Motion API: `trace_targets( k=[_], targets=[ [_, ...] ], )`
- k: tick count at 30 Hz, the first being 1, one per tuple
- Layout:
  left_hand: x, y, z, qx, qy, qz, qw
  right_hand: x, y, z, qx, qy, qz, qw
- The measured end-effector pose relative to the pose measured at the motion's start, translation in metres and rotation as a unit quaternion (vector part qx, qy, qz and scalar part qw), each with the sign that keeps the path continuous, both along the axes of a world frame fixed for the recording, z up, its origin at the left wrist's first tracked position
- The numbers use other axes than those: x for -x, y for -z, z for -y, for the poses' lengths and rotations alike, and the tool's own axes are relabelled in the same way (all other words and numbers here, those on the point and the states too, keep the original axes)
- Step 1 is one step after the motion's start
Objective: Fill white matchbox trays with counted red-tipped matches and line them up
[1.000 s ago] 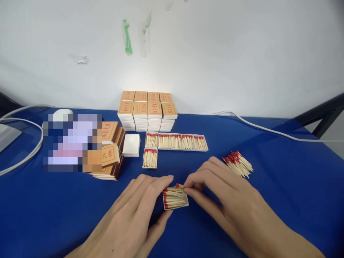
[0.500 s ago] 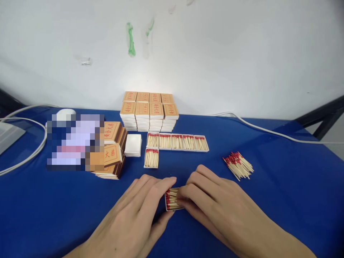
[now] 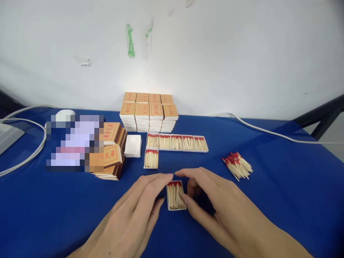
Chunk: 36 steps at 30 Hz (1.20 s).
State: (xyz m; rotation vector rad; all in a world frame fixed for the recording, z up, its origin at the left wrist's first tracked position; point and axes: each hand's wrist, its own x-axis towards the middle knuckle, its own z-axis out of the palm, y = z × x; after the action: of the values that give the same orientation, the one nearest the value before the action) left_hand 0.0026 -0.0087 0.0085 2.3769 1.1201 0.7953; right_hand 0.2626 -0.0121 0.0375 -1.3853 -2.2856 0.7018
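Note:
A small white matchbox tray (image 3: pixel 176 206) filled with red-tipped matches lies upright in front of me, heads pointing away. My left hand (image 3: pixel 134 208) is open at its left: the index fingertip reaches the tray's far left corner, and the thumb stands a little apart from the side wall. On the right, my right hand (image 3: pixel 212 204) has its thumb tip over the tray's right edge. Its index finger stretches past the far end, apart from the thumb, while the other fingers are curled and partly hidden. Whether those fingers press on the tray wall I cannot tell.
Filled trays (image 3: pixel 176 142) form a row, with one more filled tray (image 3: pixel 151 159) before it. Matchboxes (image 3: pixel 149 111) stand stacked against the wall. Left are white trays (image 3: pixel 132 145), orange matchbox sleeves (image 3: pixel 113 154) and a blurred-out patch (image 3: pixel 80 139). Loose matches (image 3: pixel 238 166) lie right.
The filled tray has turned from sideways to upright, match heads now away from me. My right hand's fingers have come off the matches and spread; my left thumb has moved away from the tray.

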Motion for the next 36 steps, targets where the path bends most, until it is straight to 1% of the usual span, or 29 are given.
trace_targets(
  k=[2, 7, 11, 17, 19, 24, 28, 32, 36],
  targets=[
    [-0.001, 0.002, 0.000, 0.011, -0.009, 0.011, 1.000, -0.002, 0.000, 0.001, 0.012, 0.006, 0.004, 1.000],
    [-0.001, 0.004, 0.003, 0.030, -0.020, 0.019, 0.999, -0.003, 0.006, 0.000, 0.032, -0.008, 0.018, 0.999],
    [-0.001, 0.004, 0.003, 0.029, -0.020, 0.019, 0.999, -0.001, 0.010, -0.002, 0.068, 0.029, -0.025, 0.997],
    [-0.003, 0.004, 0.005, 0.015, -0.048, 0.037, 0.998, 0.002, 0.008, -0.004, 0.122, 0.054, -0.103, 0.986],
    [-0.004, 0.002, 0.006, 0.011, -0.053, 0.040, 0.998, 0.003, 0.007, -0.006, 0.125, 0.065, -0.116, 0.983],
    [-0.002, 0.001, 0.005, 0.001, -0.038, 0.037, 0.999, 0.005, 0.003, -0.008, 0.117, 0.078, -0.142, 0.980],
    [-0.001, 0.001, 0.004, 0.017, -0.041, 0.032, 0.999, 0.008, 0.000, -0.009, 0.125, 0.102, -0.169, 0.972],
    [-0.002, 0.000, 0.004, 0.023, -0.027, 0.024, 0.999, 0.008, 0.002, -0.009, 0.148, 0.117, -0.189, 0.964],
    [-0.002, -0.002, 0.004, 0.021, -0.021, 0.015, 0.999, 0.008, 0.006, -0.010, 0.145, 0.106, -0.181, 0.967]
  ],
)
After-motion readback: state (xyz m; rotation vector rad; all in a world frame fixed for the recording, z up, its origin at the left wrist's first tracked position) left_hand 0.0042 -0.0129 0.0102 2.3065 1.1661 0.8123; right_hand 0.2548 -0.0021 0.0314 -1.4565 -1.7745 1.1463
